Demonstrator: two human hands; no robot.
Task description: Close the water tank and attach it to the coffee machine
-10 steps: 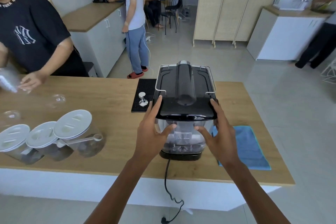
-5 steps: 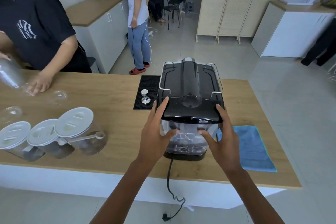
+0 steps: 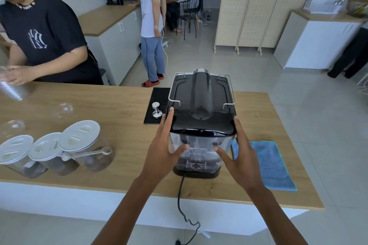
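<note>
**A:** Where is the water tank [image 3: 196, 150] from your hands?

**B:** Straight ahead of you, seated at the near end of the coffee machine [image 3: 201, 105], under its black top. It is clear, and your two hands frame it. Your left hand [image 3: 162, 153] lies flat on its left side, index finger running up the machine's left edge, thumb on the near face. Your right hand [image 3: 238, 155] mirrors it on the right, thumb on the near face too.

**A:** Are you gripping it?

**B:** No. Both hands are spread, fingers straight, pressing or steadying, not curled round anything. Neither is nearer; they are level with each other.

**A:** Which way does it run?

**B:** The machine's long axis runs from you to the far edge of the surface [image 3: 111, 117], so I judge any last push goes straight away from you, both hands equally. Whether the tank has locked home I cannot tell.

**A:** Count the things.

**B:** One machine, one tank, one power cord [image 3: 180, 201] hanging off the near edge. One blue cloth [image 3: 272, 165] just right of it, one black mat [image 3: 158, 97] at its far left carrying one tamper [image 3: 156, 110]. Three lidded jars [image 3: 79, 145] at near left, one scoop [image 3: 93, 152] on them.
</note>
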